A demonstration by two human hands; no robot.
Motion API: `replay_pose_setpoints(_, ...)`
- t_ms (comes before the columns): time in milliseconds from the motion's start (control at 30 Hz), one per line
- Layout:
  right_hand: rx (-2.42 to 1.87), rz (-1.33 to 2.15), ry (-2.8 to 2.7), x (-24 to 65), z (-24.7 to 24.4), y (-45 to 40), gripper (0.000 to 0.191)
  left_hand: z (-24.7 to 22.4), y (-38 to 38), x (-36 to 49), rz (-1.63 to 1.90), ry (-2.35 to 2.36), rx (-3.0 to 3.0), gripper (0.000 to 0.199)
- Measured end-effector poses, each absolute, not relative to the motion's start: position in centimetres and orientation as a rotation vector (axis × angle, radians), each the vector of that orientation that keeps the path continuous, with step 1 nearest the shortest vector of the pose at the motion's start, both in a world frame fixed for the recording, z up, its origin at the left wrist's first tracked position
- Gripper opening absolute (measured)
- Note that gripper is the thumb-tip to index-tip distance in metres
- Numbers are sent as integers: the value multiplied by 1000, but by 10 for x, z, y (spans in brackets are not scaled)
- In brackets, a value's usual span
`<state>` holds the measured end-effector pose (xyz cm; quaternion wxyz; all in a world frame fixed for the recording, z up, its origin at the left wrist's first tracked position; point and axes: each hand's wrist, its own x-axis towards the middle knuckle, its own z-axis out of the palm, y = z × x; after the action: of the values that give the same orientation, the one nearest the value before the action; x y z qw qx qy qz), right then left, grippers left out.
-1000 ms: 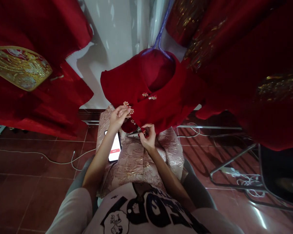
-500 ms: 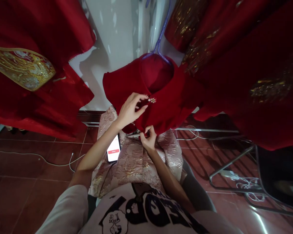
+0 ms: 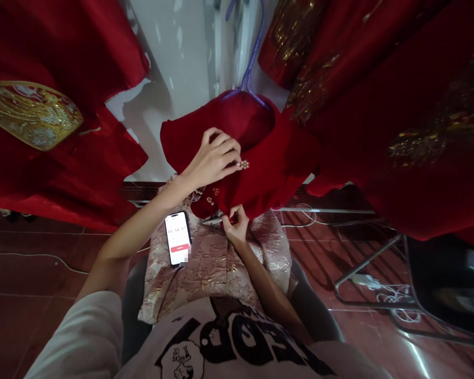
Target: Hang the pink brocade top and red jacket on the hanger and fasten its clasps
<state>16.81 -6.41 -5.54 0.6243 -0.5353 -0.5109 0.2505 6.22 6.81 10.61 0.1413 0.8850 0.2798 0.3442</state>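
Observation:
A dark red garment hangs from a purple hanger in front of me, its neckline facing up. My left hand lies over its front, thumb and fingertips pinched at a small gold-and-pearl beaded button. Lower down, my right hand is closed, thumb against finger, on the garment's lower front edge. Similar beaded ornaments show on the red cloth between my hands. A small pale metallic object lies beside my right fingertips; its kind is unclear.
Shiny pink brocade cloth covers my lap, with a lit phone on it. Red gold-embroidered garments hang at left and right. A black metal-framed chair and white cables are on the right.
My left hand has gone from fingers apart near the beaded button to pinching at it, its elbow swinging out left. The phone is now uncovered. My right hand keeps its place on the edge.

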Motion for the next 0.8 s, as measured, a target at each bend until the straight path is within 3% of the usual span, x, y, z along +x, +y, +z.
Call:
replay_pose_setpoints(233, -1049, 472, -1327, 170, -37, -68, 23, 108, 75, 61, 1047, 836, 2226, 10)
replay_pose_setpoints(467, -860, 279, -1185, 176, 40, -26, 19, 110, 82, 55, 992, 821, 2298, 11)
replay_pose_setpoints(633, -870, 625, -1386, 155, 62, 13, 66, 96, 87, 37, 713, 801, 2715, 30)
replay_pose_setpoints(800, -1238, 419, -1288, 156, 36, 14, 96, 80, 99, 9, 982, 1006, 2540, 41)
